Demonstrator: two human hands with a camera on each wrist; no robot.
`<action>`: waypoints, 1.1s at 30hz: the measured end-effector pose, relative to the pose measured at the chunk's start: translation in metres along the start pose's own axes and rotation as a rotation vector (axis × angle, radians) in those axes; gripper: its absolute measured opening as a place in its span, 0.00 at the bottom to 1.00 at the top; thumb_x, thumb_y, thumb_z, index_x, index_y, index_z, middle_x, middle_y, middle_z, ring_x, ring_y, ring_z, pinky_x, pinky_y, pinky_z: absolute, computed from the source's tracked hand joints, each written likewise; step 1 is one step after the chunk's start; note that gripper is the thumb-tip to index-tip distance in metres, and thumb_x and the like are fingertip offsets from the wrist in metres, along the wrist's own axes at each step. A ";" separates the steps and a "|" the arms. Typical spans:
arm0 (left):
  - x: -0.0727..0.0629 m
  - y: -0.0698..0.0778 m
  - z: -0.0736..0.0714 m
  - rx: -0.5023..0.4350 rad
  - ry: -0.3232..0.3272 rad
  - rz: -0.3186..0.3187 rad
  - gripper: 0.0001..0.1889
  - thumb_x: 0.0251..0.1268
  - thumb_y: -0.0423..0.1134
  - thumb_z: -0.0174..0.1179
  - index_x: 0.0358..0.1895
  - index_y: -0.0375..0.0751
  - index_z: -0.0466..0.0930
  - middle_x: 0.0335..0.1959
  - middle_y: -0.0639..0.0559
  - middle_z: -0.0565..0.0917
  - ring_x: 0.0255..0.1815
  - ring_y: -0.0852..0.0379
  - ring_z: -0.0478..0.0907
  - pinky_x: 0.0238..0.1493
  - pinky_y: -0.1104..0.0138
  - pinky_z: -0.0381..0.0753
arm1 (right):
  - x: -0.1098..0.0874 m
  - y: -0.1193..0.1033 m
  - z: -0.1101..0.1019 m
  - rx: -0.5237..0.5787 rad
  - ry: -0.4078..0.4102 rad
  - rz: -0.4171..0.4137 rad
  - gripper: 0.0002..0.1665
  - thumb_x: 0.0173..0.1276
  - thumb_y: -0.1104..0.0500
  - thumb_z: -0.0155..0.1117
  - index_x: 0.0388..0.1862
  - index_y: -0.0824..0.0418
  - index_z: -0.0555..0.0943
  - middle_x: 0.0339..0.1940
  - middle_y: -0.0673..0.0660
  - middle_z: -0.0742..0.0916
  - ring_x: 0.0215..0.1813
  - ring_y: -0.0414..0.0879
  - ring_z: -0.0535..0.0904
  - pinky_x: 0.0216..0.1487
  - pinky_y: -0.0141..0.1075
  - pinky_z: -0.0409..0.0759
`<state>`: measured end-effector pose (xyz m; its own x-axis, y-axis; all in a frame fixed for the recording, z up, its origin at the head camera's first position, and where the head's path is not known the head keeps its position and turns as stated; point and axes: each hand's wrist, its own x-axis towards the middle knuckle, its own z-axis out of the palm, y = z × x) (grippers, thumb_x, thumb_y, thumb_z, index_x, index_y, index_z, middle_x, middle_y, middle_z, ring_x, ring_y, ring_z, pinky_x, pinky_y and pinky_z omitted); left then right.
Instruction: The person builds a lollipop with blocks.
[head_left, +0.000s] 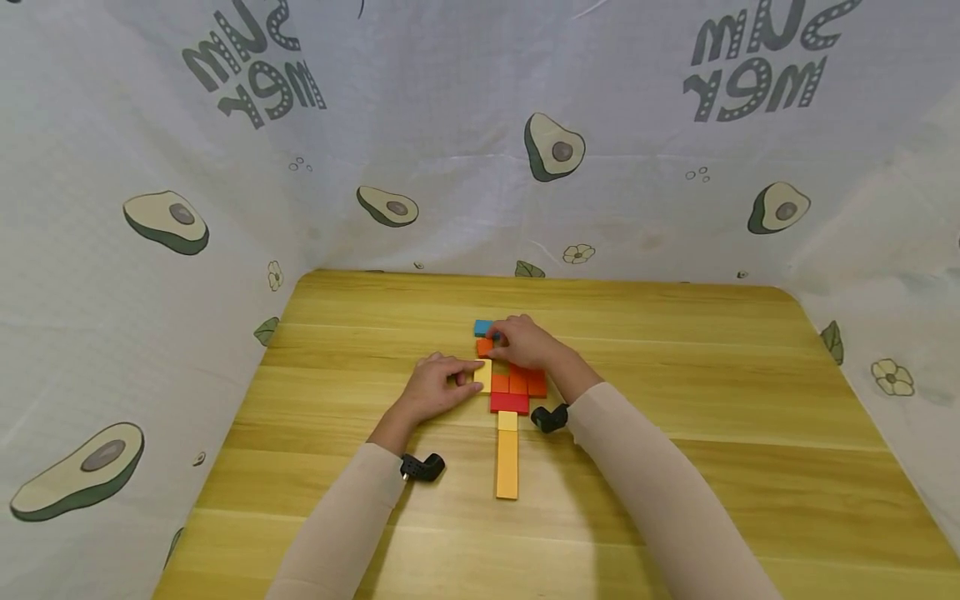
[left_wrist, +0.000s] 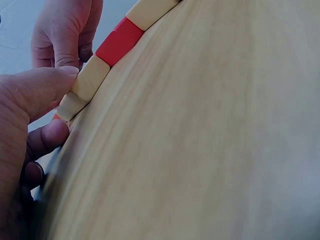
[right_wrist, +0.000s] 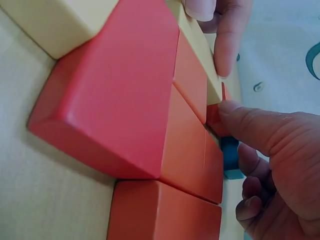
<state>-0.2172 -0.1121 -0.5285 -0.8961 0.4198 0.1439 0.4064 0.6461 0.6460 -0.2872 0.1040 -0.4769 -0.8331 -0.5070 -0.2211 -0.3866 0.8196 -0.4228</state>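
Note:
My left hand (head_left: 438, 385) grips a cream block (head_left: 483, 375) by thumb and index finger, at the left side of a flat block arrangement. My right hand (head_left: 522, 342) reaches over from the right, thumb and index finger at a small orange block (head_left: 484, 347) just beyond the cream one. A blue block (head_left: 482, 327) lies farthest away, partly hidden by the right fingers. Orange blocks (right_wrist: 192, 145) sit side by side behind a red block (head_left: 509, 403). From the red block, a small yellow block (head_left: 507, 421) and a long yellow block (head_left: 507, 464) run toward me in line.
The wooden table (head_left: 675, 367) carries the blocks near its middle. A white cloth with avocado prints (head_left: 555, 148) hangs behind it and at both sides. Black wrist cameras (head_left: 424, 467) sit on both forearms, low over the tabletop.

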 end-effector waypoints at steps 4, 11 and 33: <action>0.000 -0.001 0.000 0.008 -0.003 -0.001 0.21 0.67 0.53 0.67 0.61 0.57 0.85 0.30 0.64 0.79 0.34 0.61 0.67 0.47 0.62 0.62 | -0.002 0.001 0.000 0.014 0.012 0.018 0.22 0.74 0.48 0.65 0.58 0.61 0.81 0.48 0.59 0.83 0.54 0.54 0.73 0.58 0.46 0.76; 0.001 0.000 0.001 0.011 -0.011 -0.012 0.20 0.67 0.54 0.67 0.61 0.58 0.85 0.30 0.64 0.78 0.34 0.61 0.67 0.48 0.62 0.63 | -0.016 0.008 -0.009 0.061 0.019 0.031 0.21 0.74 0.47 0.65 0.55 0.61 0.83 0.49 0.59 0.85 0.53 0.54 0.73 0.56 0.46 0.75; 0.001 0.003 -0.001 0.002 -0.016 -0.036 0.20 0.67 0.53 0.67 0.61 0.58 0.85 0.30 0.64 0.79 0.35 0.61 0.68 0.50 0.61 0.62 | -0.036 0.013 -0.004 0.084 -0.013 -0.035 0.18 0.69 0.48 0.70 0.51 0.57 0.85 0.42 0.56 0.82 0.49 0.51 0.72 0.53 0.45 0.74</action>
<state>-0.2169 -0.1109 -0.5257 -0.9074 0.4060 0.1088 0.3741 0.6621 0.6494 -0.2638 0.1338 -0.4706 -0.8143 -0.5387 -0.2162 -0.3801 0.7763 -0.5029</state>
